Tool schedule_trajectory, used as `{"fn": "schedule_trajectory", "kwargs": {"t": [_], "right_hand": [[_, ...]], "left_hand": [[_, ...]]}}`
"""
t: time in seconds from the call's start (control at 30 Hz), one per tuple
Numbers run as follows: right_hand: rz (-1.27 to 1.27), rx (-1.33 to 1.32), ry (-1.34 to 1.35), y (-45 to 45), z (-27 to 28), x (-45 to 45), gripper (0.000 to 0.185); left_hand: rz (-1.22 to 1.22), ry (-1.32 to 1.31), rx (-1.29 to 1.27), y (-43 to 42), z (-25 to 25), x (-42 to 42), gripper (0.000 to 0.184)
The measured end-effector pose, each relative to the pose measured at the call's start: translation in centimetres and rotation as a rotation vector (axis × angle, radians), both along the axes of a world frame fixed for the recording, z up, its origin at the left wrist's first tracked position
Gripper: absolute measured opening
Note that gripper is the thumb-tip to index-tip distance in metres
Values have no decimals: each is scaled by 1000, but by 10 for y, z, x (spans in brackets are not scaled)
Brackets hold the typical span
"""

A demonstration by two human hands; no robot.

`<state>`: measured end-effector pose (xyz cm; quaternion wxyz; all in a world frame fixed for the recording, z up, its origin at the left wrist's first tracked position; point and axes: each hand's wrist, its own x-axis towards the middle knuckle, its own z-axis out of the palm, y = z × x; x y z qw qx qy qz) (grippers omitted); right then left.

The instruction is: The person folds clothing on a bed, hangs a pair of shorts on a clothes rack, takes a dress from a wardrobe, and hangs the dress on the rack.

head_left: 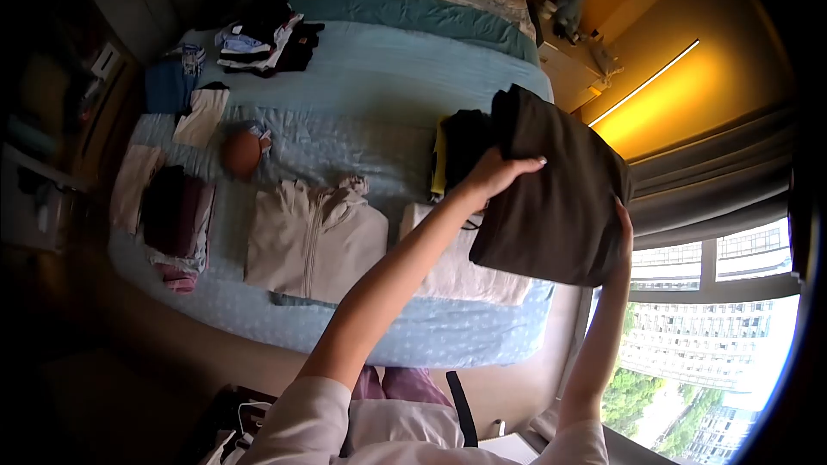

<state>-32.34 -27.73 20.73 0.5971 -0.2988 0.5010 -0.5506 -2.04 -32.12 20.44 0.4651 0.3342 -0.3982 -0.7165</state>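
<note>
Both of my hands hold up a folded dark brown garment point(556, 194) over the right side of the bed. At its left edge, my left hand point(504, 174) is closed, thumb on top and fingers tucked behind. My right hand point(624, 228) grips the opposite edge, most of its fingers hidden behind the cloth. Just left of the garment lie dark folded clothes point(465, 142) with a yellow piece showing. Below them is a white folded cloth point(461, 271), partly covered by my left forearm. A beige zip-up jacket point(314, 237) lies folded at the middle of the bed's near side.
Clothes in stacks point(267, 39) lie at the far left of the blue bed point(370, 77), with dark and maroon folded clothes point(181, 215) nearer. A round brown item point(243, 153) sits between. A curtain point(715, 189) and window point(706, 336) stand close on the right.
</note>
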Motion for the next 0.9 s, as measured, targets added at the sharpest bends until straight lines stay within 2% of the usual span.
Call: {"fn": "schedule_trajectory", "kwargs": {"t": [0.07, 0.1, 0.13, 0.2, 0.23, 0.27, 0.3, 0.33, 0.4, 0.47, 0.53, 0.57, 0.6, 0.63, 0.67, 0.73, 0.9], "right_hand": [[5, 38, 21, -40, -4, 12, 46], [62, 19, 141, -63, -16, 6, 45], [120, 1, 260, -88, -39, 2, 44], [157, 127, 273, -122, -98, -11, 45], [209, 143, 286, -132, -141, -26, 50], [274, 160, 352, -129, -162, -28, 56], [272, 102, 481, -132, -167, -28, 61], [269, 55, 606, -130, -166, -26, 66], [296, -92, 964, -127, -132, -20, 79], [-63, -662, 1536, -142, -126, -23, 86], [-39, -599, 1738, -153, -88, 20, 77], [36, -593, 1826, -165, -103, 29, 70], [109, -583, 1910, -177, -125, 31, 64], [196, -596, 1955, -189, -162, 27, 56], [252, -535, 1747, -198, -188, 27, 56], [292, -520, 1682, -201, -209, 29, 56], [311, -545, 1642, -188, -212, 21, 57]], "left_hand": [[54, -65, 34, -40, -23, -10, 54], [85, -122, 9, -62, -49, -17, 71], [101, -125, -3, -80, -83, -27, 71], [430, -793, 120, -103, -143, -53, 90], [432, -798, 132, -103, -152, -56, 90], [344, -904, 139, -98, -163, -54, 96], [250, -1007, 137, -98, -172, -56, 103], [324, -1073, 61, -97, -184, -61, 96], [377, -1082, -11, -92, -165, -62, 96], [667, -1452, -336, -90, -128, -71, 93], [632, -1550, -676, -99, -108, -84, 87], [585, -1505, -716, -101, -111, -94, 77], [532, -1522, -711, -104, -127, -102, 77], [529, -1553, -634, -103, -160, -109, 78], [537, -1582, -561, -103, -189, -114, 80], [522, -1650, -420, -95, -204, -120, 81], [615, -1622, -422, -77, -209, -129, 79]]}}
